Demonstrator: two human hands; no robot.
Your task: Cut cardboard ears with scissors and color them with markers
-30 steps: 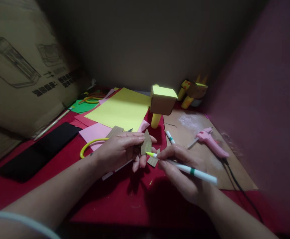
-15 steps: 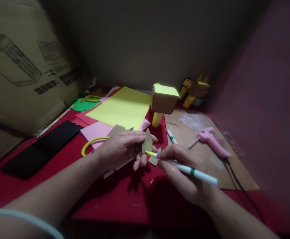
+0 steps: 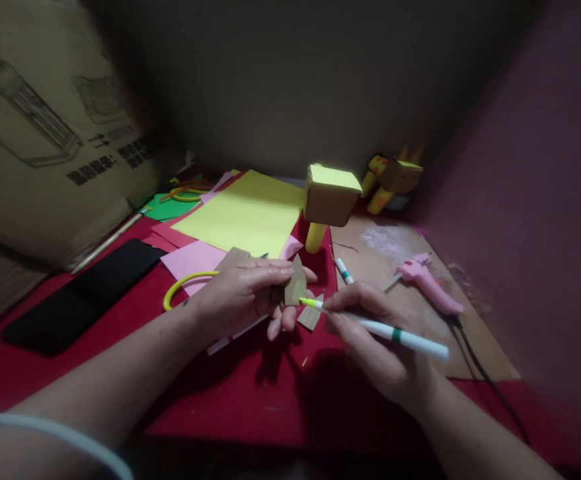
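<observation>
Between the fingers of my left hand [image 3: 255, 283] is a small pointed piece of cardboard [image 3: 296, 283], with a faint yellow-green tint on part of its face. My right hand [image 3: 380, 333] grips a white marker [image 3: 378, 327] with a green band, its yellow tip at the lower right edge of the cardboard piece. Another small cardboard scrap [image 3: 311, 315] lies on the red tabletop just behind the marker tip. The marker's cap [image 3: 343, 271] or a similar white pen end with a green band rests beyond my right hand. Yellow-handled scissors [image 3: 173, 293] lie partly hidden behind my left hand.
A cardboard box shape on yellow legs [image 3: 333, 195] stands at the back, with a horned cardboard figure [image 3: 395, 177] farther right. Yellow paper [image 3: 245, 210] and pink sheets lie behind my left hand. At right, a pink glue gun [image 3: 430, 283] sits on cardboard; a black phone [image 3: 80, 297] lies left.
The marker tip has shifted slightly right along the cardboard piece, and my right hand has moved a little right with it. My left hand keeps its hold.
</observation>
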